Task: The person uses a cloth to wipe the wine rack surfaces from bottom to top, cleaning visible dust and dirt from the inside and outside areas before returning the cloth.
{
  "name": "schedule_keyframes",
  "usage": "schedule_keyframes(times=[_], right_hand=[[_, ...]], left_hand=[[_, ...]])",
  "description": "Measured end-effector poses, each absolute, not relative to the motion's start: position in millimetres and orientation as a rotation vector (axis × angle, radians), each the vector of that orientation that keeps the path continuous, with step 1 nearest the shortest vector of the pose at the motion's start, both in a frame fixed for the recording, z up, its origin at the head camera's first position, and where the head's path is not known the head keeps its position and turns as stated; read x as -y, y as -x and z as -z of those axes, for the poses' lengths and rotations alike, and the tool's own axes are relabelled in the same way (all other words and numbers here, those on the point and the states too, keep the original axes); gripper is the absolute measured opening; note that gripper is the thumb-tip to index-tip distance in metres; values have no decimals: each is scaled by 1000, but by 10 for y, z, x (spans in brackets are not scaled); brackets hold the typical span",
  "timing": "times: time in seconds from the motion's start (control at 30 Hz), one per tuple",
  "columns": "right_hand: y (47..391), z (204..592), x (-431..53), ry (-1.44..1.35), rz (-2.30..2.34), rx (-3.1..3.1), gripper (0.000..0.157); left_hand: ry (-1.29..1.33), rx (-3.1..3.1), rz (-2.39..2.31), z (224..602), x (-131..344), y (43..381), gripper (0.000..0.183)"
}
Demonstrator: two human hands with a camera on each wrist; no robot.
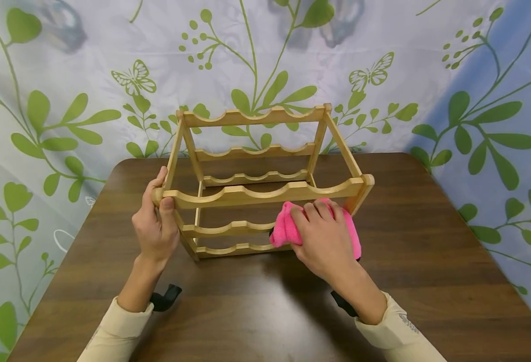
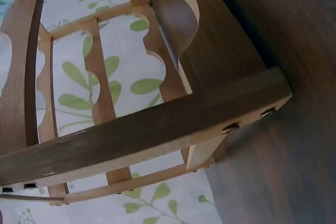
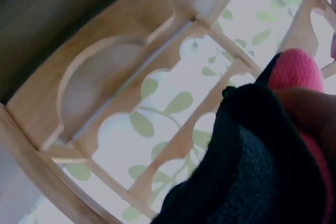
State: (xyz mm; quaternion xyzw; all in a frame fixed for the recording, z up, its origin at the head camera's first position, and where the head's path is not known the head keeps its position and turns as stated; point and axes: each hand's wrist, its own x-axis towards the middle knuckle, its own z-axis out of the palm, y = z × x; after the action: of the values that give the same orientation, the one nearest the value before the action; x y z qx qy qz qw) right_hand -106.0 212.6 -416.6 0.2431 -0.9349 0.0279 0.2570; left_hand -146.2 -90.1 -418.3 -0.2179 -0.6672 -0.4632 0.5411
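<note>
A light wooden wine rack with scalloped rails stands on the table. My left hand grips its upper front left corner, thumb in front of the post and fingers along the outer side. In my right hand is a bunched pink cloth with dark edging, held just under the top front rail near the right post. Whether the cloth touches the rail is hard to tell. The left wrist view shows the rack's side post close up. Pink cloth and dark fabric appear beside the rack in the right wrist view.
The brown wooden table extends around the rack. Behind it hangs a pale curtain with green leaves and butterflies. Dark straps show by both wrists, and a thin white loop lies beyond the table's left edge.
</note>
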Motion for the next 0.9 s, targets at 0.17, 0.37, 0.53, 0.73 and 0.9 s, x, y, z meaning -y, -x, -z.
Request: schedule_keyframes(times=[0.17,0.37,0.53,0.73,0.9], right_hand=[[1045,4267,-2105,-647,-161,2412,38],[1051,4365,-1896,-841,-434,1994,21],[1047,4310,-1502,-1155,-349,1657,16],[1031,4387,-1076,-1356,-137,1674,22],[1002,4486,-940,-1371,-41,1767,27]], left_hand=[[485,1608,1150,4215,886,1485,66],[475,1553,1150,4254,905,1537,69],[510,1510,1138,4266,928,1577,69],[558,1499,1168,4250,949,1582,70],[568,1532,1155,4239,975,1567,69]])
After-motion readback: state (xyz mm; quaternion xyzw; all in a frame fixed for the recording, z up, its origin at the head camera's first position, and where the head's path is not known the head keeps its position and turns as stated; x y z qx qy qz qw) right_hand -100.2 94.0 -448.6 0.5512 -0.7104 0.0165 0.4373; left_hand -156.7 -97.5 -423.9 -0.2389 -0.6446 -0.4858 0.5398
